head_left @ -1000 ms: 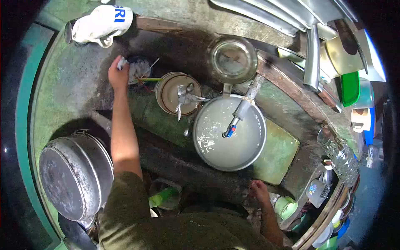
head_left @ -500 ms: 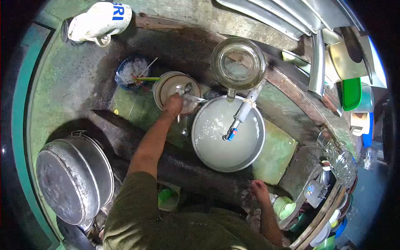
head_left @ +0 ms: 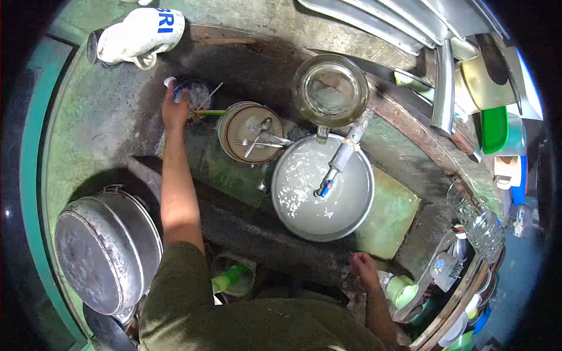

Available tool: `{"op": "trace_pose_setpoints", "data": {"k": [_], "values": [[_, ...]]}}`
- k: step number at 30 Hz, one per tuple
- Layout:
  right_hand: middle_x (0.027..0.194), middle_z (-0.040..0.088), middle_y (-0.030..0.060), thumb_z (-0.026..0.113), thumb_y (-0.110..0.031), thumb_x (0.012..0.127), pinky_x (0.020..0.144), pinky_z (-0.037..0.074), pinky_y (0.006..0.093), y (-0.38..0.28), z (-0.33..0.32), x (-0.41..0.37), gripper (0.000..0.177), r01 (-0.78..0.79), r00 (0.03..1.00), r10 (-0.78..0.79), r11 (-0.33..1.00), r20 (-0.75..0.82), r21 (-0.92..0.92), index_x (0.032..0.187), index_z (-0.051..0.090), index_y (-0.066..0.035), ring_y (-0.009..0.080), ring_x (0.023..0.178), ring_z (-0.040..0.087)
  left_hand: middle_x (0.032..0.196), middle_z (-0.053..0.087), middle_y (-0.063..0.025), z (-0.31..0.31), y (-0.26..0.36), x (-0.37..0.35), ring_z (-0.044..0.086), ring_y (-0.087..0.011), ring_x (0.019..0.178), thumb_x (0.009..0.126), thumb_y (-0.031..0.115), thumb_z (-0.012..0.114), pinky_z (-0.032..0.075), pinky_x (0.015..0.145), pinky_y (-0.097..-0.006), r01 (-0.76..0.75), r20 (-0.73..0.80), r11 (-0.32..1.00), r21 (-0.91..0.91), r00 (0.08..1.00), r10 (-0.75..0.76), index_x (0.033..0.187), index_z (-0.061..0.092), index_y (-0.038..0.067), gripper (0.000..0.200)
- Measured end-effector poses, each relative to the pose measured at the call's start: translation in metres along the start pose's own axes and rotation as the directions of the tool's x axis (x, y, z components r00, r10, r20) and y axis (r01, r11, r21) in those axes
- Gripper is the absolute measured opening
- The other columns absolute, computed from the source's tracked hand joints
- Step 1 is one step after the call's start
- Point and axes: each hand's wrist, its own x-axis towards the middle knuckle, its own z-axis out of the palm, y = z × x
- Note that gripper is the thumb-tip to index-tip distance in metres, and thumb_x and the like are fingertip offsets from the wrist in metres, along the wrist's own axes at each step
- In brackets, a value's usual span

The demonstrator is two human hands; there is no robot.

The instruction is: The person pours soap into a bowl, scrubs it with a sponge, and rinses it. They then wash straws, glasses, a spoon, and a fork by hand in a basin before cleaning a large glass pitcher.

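Observation:
My left hand (head_left: 175, 107) is at the left rim of a small blue bowl (head_left: 196, 96) that holds a crumpled clear plastic or mesh-like thing. A small white object (head_left: 170, 81) shows at its fingertips. Right of the bowl, forks and spoons (head_left: 256, 138) lie on a stack of round plates or bowls (head_left: 225, 139). A large metal basin (head_left: 322, 219) of cloudy water stands under a blue-handled tap (head_left: 326, 188). My right hand (head_left: 365, 267) hangs low beside the basin, fingers curled; what it holds, if anything, is too small to name.
A big dented metal pot (head_left: 99, 251) stands at the left. A glass jar (head_left: 331, 90) sits behind the basin, a white pitcher (head_left: 140, 38) at the upper left. At the right are a green cup (head_left: 401, 291), a glass vessel (head_left: 480, 228) and a green lid (head_left: 494, 130).
My left hand has moved from the cutlery on the plates, up and left to the blue bowl. The cutlery now lies uncovered. My right hand has stayed nearly still.

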Motion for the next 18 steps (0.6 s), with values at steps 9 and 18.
{"op": "trace_pose_setpoints", "data": {"k": [9, 18], "values": [[0.082, 0.061, 0.0024, 0.06, -0.023, 0.094, 0.058, 0.049, 0.0283, 0.0, 0.006, 0.002, 0.023, 0.096, 0.994, -0.094, 0.995, 0.059, -0.039, 0.107, 0.057, -0.004, 0.0122, 0.065, 0.057, 0.112, 0.06, -0.0214, 0.088, 0.066, -0.168, 0.057, -0.0379, 0.107, 0.082, 0.031, 0.067, 0.044, 0.096, -0.0456, -0.394, 0.831, 0.866, 0.309, 0.554, -0.045, 0.128, 0.056, 0.012, 0.051], [0.084, 0.062, 0.0003, 0.059, -0.02, 0.095, 0.062, 0.053, 0.0302, 0.015, -0.009, -0.006, 0.018, 0.0, 1.0, 0.0, 1.0, -0.021, -0.011, 0.107, 0.058, -0.008, 0.0135, 0.068, 0.06, 0.118, 0.052, -0.0225, 0.108, 0.033, -0.168, 0.049, -0.0362, 0.116, 0.085, 0.024, 0.064, 0.043, 0.098, -0.0446, -0.174, 0.617, 0.925, 0.338, 0.783, -0.078, 0.119, 0.057, 0.006, 0.038]]}}
